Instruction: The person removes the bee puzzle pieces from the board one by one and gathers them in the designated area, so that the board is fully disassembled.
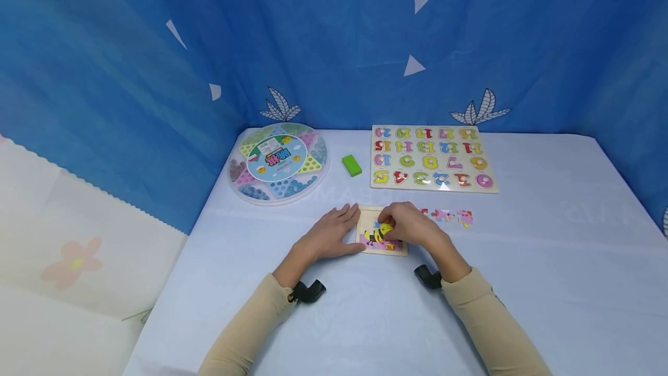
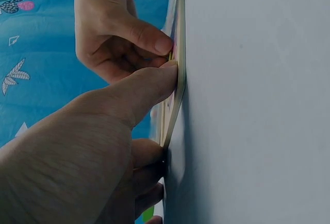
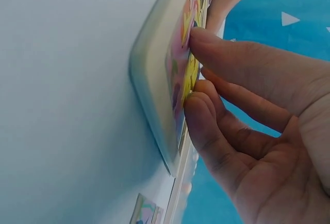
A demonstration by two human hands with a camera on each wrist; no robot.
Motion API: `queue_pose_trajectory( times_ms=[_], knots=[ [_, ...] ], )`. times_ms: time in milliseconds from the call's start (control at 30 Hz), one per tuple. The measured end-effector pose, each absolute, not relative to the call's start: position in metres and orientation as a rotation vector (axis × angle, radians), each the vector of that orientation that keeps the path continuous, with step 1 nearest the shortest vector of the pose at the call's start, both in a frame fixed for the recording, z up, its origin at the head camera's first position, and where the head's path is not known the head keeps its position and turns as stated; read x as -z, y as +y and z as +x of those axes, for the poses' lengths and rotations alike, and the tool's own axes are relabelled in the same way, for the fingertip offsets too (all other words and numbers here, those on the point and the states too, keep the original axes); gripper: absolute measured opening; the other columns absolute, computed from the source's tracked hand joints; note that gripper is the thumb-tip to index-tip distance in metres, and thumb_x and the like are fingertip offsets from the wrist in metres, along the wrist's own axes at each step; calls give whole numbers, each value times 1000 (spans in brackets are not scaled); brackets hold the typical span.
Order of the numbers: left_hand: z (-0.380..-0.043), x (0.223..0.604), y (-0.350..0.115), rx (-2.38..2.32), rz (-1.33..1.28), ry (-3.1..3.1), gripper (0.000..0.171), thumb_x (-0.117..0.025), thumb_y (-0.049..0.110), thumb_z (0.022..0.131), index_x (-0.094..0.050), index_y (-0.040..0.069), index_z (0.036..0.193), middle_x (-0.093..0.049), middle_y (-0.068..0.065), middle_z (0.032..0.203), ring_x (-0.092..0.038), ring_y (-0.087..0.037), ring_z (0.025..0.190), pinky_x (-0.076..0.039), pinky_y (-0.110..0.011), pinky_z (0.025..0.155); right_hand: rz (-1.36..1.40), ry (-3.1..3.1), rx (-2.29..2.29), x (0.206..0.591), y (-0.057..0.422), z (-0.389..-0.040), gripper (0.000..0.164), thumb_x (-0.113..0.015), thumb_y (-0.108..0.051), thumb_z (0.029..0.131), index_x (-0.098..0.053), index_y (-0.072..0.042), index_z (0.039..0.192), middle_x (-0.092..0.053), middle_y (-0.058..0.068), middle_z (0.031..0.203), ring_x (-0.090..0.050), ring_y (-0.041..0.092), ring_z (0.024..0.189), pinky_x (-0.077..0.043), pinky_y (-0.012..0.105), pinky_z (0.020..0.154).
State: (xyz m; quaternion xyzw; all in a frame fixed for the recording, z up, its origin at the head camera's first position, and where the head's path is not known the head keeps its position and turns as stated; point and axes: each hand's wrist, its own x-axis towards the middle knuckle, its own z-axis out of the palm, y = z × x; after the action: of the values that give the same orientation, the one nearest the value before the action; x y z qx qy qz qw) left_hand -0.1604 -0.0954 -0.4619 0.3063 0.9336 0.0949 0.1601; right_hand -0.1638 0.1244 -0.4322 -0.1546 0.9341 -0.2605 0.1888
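A small wooden jigsaw tray [image 1: 383, 253] with a bee picture lies flat on the table, several pieces set inside its raised frame. Along its left side rests my left hand [image 1: 330, 234], fingers extended against the edge, and the thumb presses the near left corner. My right hand [image 1: 414, 226] reaches over the right part of the tray. Between thumb and fingertips it pinches a yellow jigsaw piece [image 3: 188, 82], low over the picture. That hand hides part of the bee. Loose jigsaw pieces [image 1: 443, 215] lie to the right of the tray.
A number puzzle board [image 1: 435, 186] lies at the back right. At the back left is a round board game [image 1: 276, 158] with beads under its cover. A green block [image 1: 352, 165] sits between them. Blue patterned cloth [image 1: 334, 45] hangs behind the table.
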Motion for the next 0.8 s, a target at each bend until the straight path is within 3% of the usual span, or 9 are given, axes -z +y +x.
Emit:
queue_pose_trajectory(
  times_ms=[800],
  knots=[
    [-160,460,-96,-297,897,2676,89,-54,61,91,-23,9,155,-19,-3,164,-16,-21,152,-17,-41,124,-410,2651,750,433,125,-162,46,-82,-14,77,-67,-6,119,-63,1,88,-53,16,79,-51,27,73]
  ],
)
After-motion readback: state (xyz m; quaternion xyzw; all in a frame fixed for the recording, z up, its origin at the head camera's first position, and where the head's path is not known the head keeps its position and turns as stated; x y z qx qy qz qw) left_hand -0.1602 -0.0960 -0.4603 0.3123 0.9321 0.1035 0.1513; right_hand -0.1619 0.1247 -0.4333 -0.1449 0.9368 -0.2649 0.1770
